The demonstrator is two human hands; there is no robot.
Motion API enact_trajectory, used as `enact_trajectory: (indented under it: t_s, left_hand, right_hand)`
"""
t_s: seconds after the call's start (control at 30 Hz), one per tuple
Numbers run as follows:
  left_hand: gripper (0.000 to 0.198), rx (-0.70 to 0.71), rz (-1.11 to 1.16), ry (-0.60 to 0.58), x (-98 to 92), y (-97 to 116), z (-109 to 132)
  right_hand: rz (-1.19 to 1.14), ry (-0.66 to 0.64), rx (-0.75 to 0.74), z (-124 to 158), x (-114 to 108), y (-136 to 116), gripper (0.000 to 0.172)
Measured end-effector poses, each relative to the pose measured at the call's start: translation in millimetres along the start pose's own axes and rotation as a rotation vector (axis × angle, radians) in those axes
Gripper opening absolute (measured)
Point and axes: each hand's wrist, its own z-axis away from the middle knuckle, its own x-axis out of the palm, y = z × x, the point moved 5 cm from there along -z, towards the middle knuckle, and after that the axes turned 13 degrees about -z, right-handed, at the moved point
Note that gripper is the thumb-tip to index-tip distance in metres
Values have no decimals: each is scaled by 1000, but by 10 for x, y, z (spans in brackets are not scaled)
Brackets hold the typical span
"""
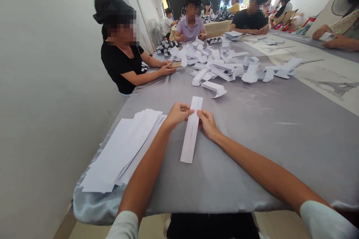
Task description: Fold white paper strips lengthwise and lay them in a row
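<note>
Between my two hands is a folded strip of white paper (190, 138), long and narrow, with a seam running down its middle. My left hand (179, 114) pinches its left edge near the far end, thumb on top. On the opposite edge, my right hand (206, 122) grips it the same way, its thumb pressed on the paper. The strip's near end points toward me, over the grey tablecloth. To the left of my left forearm lies a fanned stack of flat white paper sheets (123, 149).
A heap of folded white paper pieces (215, 61) spreads across the table's far middle. A person in black (120, 56) at the left holds a brownish piece. Other people sit round the far side. The grey tablecloth (252, 127) reaches the near edge.
</note>
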Motion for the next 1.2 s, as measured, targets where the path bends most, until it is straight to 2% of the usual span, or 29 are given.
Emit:
enact_trajectory:
  t_s: [0.17, 0.3, 0.5, 0.63, 0.73, 0.83, 1.0, 1.2]
  left_hand:
    - [39, 8, -30, 66, -37, 9, 15]
    - [27, -2, -72, 47, -26, -20, 0]
    - [45, -6, -46, 51, -27, -50, -9]
    - [40, 10, -100, 120, -47, -24, -3]
    - [33, -8, -110, 76, -24, -22, 5]
    - [34, -14, -94, 40, -11, -28, 14]
    - [30, 33, -91, 78, -17, -7, 14]
    - [29, 84, -167, -12, 55, 2, 4]
  right_hand:
    - [-25, 1, 34, 12, 16, -3, 46]
    - [-24, 0, 9, -9, -19, 24, 48]
    - [47, -23, -9, -19, -33, 45, 50]
    - [37, -14, 0, -10, -20, 43, 48]
    - [27, 23, -17, -14, -38, 38, 48]
    - [46, 10, -30, -11, -36, 32, 48]
    - [0, -6, 15, 1, -22, 52, 46]
    - [-67, 81, 3, -13, -61, 56, 46]
